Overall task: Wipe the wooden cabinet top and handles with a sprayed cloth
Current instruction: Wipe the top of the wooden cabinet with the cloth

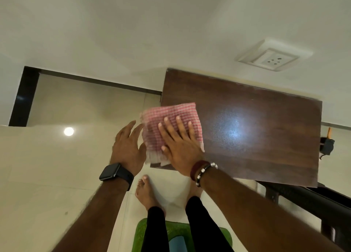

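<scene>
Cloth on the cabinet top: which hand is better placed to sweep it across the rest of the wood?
Right. The right hand lies flat on the cloth, fingers spread, over the cabinet top. The left hand sits off the edge, at most touching the cloth's side.

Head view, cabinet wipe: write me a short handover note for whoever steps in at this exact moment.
Right hand: flat, palm down, pressing the red checked cloth onto the left end of the wooden cabinet top.
Left hand: open, holding nothing, beside the cloth's left edge, which overhangs the top.
Done: cannot tell how much has been wiped; the top shows glare and a speckled sheen in the middle.
Left: carry the cloth across the rest of the top toward the right end, then the handles, which are not visible here. No spray bottle in view.
</scene>
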